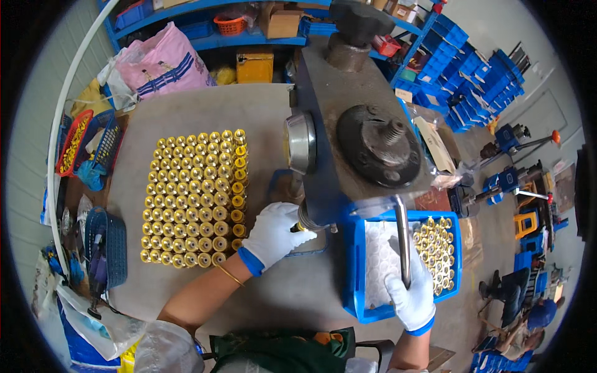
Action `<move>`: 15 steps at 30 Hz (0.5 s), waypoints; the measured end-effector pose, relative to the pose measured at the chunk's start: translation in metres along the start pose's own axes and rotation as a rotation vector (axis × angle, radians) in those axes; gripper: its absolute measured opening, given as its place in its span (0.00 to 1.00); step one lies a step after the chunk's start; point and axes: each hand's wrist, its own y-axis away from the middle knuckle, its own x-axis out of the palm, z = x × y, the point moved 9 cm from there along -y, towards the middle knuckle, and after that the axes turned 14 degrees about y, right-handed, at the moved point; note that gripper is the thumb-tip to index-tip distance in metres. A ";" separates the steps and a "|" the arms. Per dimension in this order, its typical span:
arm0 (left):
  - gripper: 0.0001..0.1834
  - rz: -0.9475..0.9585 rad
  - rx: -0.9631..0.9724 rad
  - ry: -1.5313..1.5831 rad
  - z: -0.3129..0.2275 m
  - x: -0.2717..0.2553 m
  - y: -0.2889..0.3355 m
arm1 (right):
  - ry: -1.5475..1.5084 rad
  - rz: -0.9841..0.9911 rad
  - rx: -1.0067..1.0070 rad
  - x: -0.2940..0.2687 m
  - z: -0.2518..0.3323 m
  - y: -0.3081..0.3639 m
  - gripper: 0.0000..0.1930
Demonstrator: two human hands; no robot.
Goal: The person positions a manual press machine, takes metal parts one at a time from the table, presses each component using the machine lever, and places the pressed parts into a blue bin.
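A dark metal hand press [320, 81] stands on the grey worktable [249, 105] before me. My left hand [273, 233], in a white glove with a blue cuff, reaches under the press spindle [306, 217]. Its thumb and fingers pinch a small brass fitting [297, 228], mostly hidden by the glove and spindle. My right hand [411, 301], gloved alike, closes around the lower end of the steel press lever [403, 239]. Left of the press, brass fittings [186, 199] stand upright in tight rows.
Under the lever, a blue crate [353, 298] holds brass fittings and a white liner. Baskets [107, 248] line the table's left side. A pink sack [165, 59] and blue shelving [249, 40] stand behind. At far right, a person [528, 336] sits near more presses.
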 end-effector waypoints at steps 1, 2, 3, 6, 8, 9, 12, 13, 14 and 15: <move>0.18 0.001 0.010 0.000 -0.003 0.000 0.000 | 0.013 0.064 0.083 0.003 -0.003 -0.001 0.39; 0.19 0.010 0.002 -0.076 -0.003 -0.001 0.000 | 0.023 0.130 0.161 0.007 -0.005 0.000 0.40; 0.19 0.017 -0.008 -0.153 -0.003 -0.004 0.001 | 0.020 0.122 0.150 0.005 -0.001 0.000 0.40; 0.19 0.016 -0.018 -0.183 -0.008 -0.012 0.002 | 0.078 0.408 0.006 -0.005 0.017 0.005 0.44; 0.19 0.032 -0.066 -0.183 -0.011 -0.012 0.004 | 0.008 0.386 -0.187 -0.059 0.056 0.005 0.42; 0.17 0.017 -0.038 -0.142 -0.024 -0.008 -0.002 | -0.247 0.319 -0.298 -0.101 0.081 -0.005 0.37; 0.17 0.043 -0.025 -0.083 -0.034 0.003 -0.016 | -1.060 0.099 -0.667 -0.215 0.110 -0.051 0.25; 0.17 0.059 -0.085 -0.119 -0.021 -0.006 -0.011 | -1.113 0.101 -0.668 -0.166 0.134 -0.085 0.25; 0.17 0.051 -0.058 -0.121 -0.022 -0.011 -0.011 | -1.186 -0.009 -0.436 -0.120 0.160 -0.113 0.28; 0.17 0.055 -0.063 -0.125 -0.016 -0.017 -0.008 | -1.259 -0.111 -0.199 -0.084 0.160 -0.119 0.32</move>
